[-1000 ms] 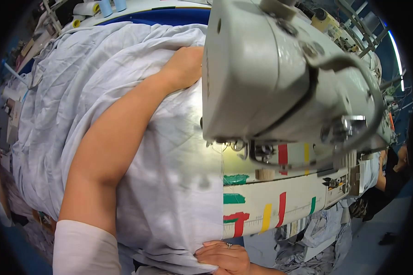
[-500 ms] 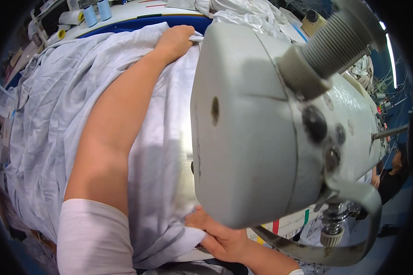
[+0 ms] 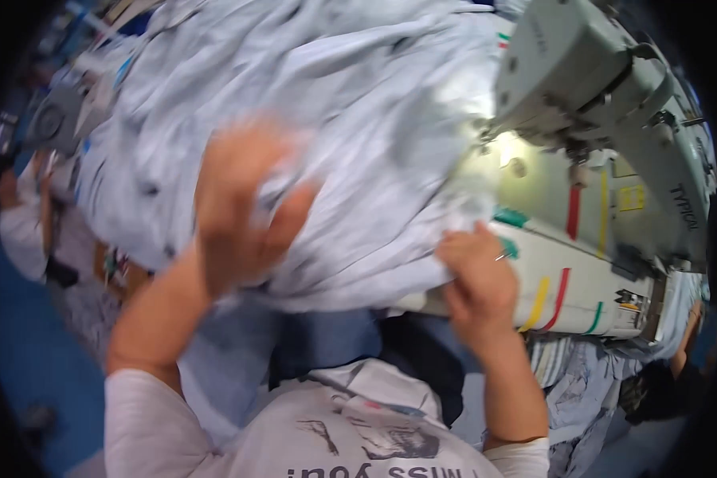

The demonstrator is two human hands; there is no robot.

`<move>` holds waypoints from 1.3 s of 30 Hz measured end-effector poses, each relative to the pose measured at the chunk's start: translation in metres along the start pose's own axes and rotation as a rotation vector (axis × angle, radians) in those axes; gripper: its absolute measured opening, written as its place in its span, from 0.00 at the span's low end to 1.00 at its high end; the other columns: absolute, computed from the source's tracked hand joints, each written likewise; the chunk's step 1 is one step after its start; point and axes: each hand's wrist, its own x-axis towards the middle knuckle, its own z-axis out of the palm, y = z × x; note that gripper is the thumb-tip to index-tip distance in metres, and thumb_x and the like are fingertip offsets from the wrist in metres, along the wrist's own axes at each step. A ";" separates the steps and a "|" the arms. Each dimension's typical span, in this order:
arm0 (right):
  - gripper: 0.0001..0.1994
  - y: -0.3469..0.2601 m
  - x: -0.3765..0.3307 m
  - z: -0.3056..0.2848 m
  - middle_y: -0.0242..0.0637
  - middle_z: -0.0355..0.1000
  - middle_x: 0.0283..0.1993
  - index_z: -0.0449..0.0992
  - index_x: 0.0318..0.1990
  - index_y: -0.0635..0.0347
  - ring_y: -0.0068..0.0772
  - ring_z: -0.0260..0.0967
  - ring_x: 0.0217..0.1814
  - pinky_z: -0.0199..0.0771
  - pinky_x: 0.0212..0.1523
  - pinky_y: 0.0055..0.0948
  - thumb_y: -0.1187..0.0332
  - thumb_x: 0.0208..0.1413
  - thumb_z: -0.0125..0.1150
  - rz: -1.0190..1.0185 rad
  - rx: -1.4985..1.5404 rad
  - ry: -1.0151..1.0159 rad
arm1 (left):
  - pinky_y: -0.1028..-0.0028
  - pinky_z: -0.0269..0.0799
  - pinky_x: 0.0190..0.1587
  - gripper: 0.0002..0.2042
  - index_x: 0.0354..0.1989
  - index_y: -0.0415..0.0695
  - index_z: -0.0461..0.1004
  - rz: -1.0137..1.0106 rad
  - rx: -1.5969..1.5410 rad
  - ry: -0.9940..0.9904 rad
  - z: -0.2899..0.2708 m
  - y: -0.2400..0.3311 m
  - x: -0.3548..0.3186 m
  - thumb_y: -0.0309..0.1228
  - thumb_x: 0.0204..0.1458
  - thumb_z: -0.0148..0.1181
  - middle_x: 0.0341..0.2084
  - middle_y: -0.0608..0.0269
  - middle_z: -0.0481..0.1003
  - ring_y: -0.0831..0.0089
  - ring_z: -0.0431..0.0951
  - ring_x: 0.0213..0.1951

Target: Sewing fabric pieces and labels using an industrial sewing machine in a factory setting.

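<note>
A large pale grey-white cloth [image 3: 350, 151] lies heaped in folds over the sewing table, its right part under the lit head of a sewing machine [image 3: 566, 72]. Above the cloth's near left part is my left hand [image 3: 247, 207], blurred by motion. Its thumb stands apart from the fingers, with cloth showing between, and I see nothing held. My right hand [image 3: 482, 275], with a ring on one finger, has its fingers bent onto the near right edge of the cloth, just in front of the needle area. The fingertips are partly lost in the folds.
Coloured tape strips, one of them red [image 3: 559, 299], cross the machine bed on the right. More fabric [image 3: 577, 390] hangs below it. One person [image 3: 28, 215] is at the far left; another person's dark clothing [image 3: 657, 390] shows at the right.
The view has swung, so the machine now stands at upper right. My left hand has left the cloth's far edge and come back nearer to me. My right hand stays at the near edge.
</note>
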 end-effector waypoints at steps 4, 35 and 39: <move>0.15 -0.011 0.008 0.013 0.41 0.76 0.37 0.76 0.35 0.61 0.44 0.75 0.47 0.58 0.66 0.52 0.84 0.36 0.56 -0.024 -0.013 -0.040 | 0.63 0.71 0.36 0.16 0.38 0.42 0.71 -0.489 -0.096 -0.119 -0.064 0.106 -0.168 0.21 0.40 0.70 0.30 0.55 0.72 0.58 0.74 0.32; 0.29 -0.083 0.056 0.008 0.37 0.67 0.58 0.67 0.60 0.57 0.36 0.62 0.62 0.58 0.64 0.33 0.82 0.48 0.63 -0.083 0.022 0.071 | 0.84 0.60 0.41 0.06 0.35 0.38 0.72 -0.654 -0.011 0.110 -0.316 0.101 -0.046 0.17 0.53 0.48 0.26 0.72 0.68 0.82 0.68 0.35; 0.26 -0.107 0.038 0.001 0.39 0.67 0.57 0.69 0.56 0.59 0.39 0.64 0.61 0.60 0.63 0.31 0.82 0.47 0.64 -0.132 0.048 0.124 | 0.81 0.62 0.43 0.04 0.32 0.36 0.74 -0.489 0.075 -0.218 -0.345 0.090 -0.060 0.18 0.51 0.53 0.30 0.65 0.74 0.78 0.71 0.35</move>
